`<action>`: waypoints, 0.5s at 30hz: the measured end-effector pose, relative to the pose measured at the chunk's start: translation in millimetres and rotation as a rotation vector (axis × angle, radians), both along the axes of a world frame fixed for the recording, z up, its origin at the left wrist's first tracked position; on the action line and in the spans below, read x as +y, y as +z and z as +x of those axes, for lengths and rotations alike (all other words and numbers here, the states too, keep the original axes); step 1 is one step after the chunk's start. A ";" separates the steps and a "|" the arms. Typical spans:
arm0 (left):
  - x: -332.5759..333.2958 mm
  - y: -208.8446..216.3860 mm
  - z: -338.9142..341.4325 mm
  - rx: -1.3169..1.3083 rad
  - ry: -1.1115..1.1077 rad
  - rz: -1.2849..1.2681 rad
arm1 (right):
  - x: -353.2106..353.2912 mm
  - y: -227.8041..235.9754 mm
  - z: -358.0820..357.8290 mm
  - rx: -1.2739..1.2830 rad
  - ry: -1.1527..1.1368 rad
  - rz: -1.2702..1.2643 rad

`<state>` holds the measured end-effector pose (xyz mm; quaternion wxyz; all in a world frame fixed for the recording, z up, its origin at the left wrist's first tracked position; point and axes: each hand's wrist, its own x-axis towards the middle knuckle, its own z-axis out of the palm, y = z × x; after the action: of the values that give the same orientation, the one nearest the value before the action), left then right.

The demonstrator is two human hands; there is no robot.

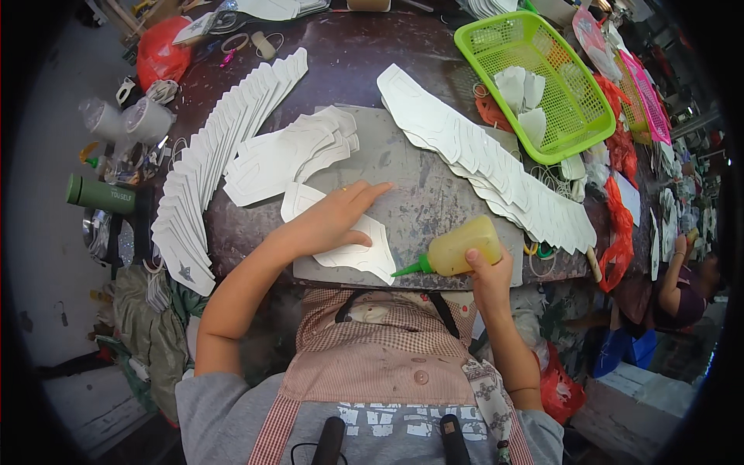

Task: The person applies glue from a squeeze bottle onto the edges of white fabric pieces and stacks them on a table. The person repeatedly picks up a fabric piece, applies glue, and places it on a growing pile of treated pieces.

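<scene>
My right hand (490,273) is wrapped round a squeeze bottle (463,246) of yellowish liquid, probably glue. The bottle lies tilted, its green nozzle pointing left at the lower right corner of a white cut-out piece (369,246). Whether the tip touches the piece I cannot tell. Fingers stretched out, my left hand (332,221) rests flat across that piece and hides its middle. Under it is a worn grey board (391,182). Just beyond my left hand lies a small overlapping stack of similar white pieces (271,163).
Long fanned rows of white pieces flank the board, one row (213,151) left and another row (496,174) right. A green mesh basket (593,128) holding white scraps stands at the back right. Beyond the left row are a green flask (105,194) and a red bag (163,50). Another person (682,291) sits far right.
</scene>
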<state>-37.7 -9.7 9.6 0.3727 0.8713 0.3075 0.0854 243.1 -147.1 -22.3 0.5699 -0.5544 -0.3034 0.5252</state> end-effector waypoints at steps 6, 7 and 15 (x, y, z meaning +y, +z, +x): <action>-37.4 -1.6 -3.3 0.013 0.359 0.067 | -35.0 -0.9 -9.1 -0.001 -0.094 0.013; -42.9 1.2 -2.2 0.009 0.417 0.049 | -34.3 -1.6 -8.3 0.050 -0.129 0.049; -50.0 0.0 1.2 0.041 0.473 0.102 | -8.2 -3.2 3.0 0.093 -0.186 0.056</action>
<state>-36.5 -59.7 9.7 0.2916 0.7943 0.5058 0.1681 246.2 -155.3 -25.5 0.6450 -0.5389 -0.2385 0.4865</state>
